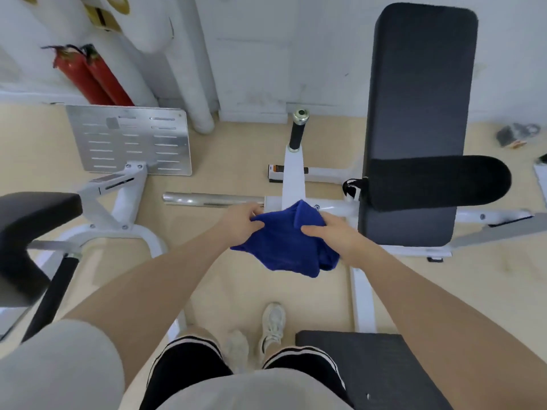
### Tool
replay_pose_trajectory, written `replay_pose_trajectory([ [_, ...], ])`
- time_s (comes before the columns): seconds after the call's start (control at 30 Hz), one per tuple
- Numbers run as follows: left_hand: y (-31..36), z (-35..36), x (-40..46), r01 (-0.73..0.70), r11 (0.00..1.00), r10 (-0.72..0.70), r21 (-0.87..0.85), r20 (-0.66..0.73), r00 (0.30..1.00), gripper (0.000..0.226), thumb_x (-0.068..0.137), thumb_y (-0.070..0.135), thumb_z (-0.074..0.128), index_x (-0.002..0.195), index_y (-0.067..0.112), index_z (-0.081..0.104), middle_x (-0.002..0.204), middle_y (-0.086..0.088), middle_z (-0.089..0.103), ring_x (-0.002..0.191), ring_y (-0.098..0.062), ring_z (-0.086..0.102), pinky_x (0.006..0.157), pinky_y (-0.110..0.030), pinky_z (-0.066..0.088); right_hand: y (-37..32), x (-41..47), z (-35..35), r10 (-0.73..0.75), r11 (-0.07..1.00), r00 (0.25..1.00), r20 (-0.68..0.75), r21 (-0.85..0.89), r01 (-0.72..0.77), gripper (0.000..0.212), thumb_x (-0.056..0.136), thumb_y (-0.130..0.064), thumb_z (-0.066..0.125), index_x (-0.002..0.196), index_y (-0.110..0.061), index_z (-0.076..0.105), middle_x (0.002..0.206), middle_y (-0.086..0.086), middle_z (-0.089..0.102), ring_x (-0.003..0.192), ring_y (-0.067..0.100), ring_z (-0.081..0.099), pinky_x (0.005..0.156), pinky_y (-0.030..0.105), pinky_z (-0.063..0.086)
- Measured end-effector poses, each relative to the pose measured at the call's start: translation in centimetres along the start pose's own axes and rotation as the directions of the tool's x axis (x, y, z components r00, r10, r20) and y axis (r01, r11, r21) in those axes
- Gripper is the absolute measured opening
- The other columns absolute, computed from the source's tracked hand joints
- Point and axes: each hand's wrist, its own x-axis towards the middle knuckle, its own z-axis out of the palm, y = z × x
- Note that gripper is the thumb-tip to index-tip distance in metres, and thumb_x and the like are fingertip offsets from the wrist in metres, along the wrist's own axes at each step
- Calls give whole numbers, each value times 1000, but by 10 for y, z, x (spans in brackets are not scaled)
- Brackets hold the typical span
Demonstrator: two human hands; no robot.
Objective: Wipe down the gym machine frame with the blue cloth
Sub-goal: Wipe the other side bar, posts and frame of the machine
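- My left hand (241, 221) and right hand (334, 233) both gripped the bunched blue cloth (285, 241), held at centre.
- The white frame (293, 173) at twelve o'clock looked mostly unwiped, I judged.

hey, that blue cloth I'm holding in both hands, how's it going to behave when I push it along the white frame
Likely floppy: the blue cloth sags and bunches between the left hand and right hand. Probably light, since it hangs from finger grips alone. It should mold around the white frame, though loose folds may drag or slip.

Head-worn view, steeply downward, seemingly close.
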Motion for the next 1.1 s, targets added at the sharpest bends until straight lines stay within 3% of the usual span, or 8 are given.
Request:
replay_pose_trajectory([
  [0.1,-35,-30,23,121,992,-117,26,-124,985,18,93,10,46,102,9,62,98,-11,62,87,-23,52,71,-28,37,-28,36,30,-34,993,998,54,-109,40,12,93,-17,51,98,-18,62,92,2,66,83,20,60,74,30,49],
  [0.27,-84,-75,54,250,968,-246,-5,-195,949,13,94,14,43,84,16,53,84,-7,57,86,-30,55,73,-32,39,-72,95,89,-94,996,978,185,19,92,22,97,-18,46,117,-20,57,101,1,67,88,18,63,76,29,52],
  [0.47,-147,-134,96,315,905,-388,-285,-252,887,36,92,12,49,128,11,48,113,-4,55,93,-20,51,76,-28,40,-112,190,133,-85,996,983,163,8,84,33,95,-9,41,119,-22,59,104,0,65,90,15,60,69,22,47],
  [0.67,-224,-188,145,414,832,-493,-370,-150,857,32,93,11,44,124,12,54,122,-8,57,104,-23,54,86,-28,42,-146,288,211,-128,971,991,29,-201,131,35,98,-8,34,124,-24,51,101,-5,56,91,21,52,74,25,40],
  [0.77,-261,-205,176,449,801,-520,-397,-87,850,31,93,10,43,121,13,56,122,-8,58,108,-27,57,89,-31,43,-150,328,243,-196,814,977,82,-541,209,44,100,-13,35,143,-17,34,125,2,52,110,25,53,92,27,39],
  [0.87,-295,-198,207,495,749,-561,-440,-23,828,31,93,9,40,119,15,57,121,-10,59,100,-28,61,78,-28,44,-125,357,278,-186,510,961,205,-816,273,48,98,-13,40,144,-14,29,137,8,42,111,28,53,90,37,45],
  [1.0,-332,-168,235,554,675,-599,-487,77,797,43,95,2,32,133,14,48,136,-9,49,118,-26,50,86,-25,39,-71,378,320,162,396,919,359,-877,273,47,98,-38,39,137,-13,35,127,9,48,108,28,54,83,37,48],
  [1.1,-354,-145,250,565,615,-608,-549,126,784,45,97,2,34,139,14,41,143,-7,41,128,-23,43,92,-23,35,-53,405,328,8,218,964,264,-942,256,42,99,-42,33,130,-14,41,122,8,53,111,26,49,89,34,37],
])
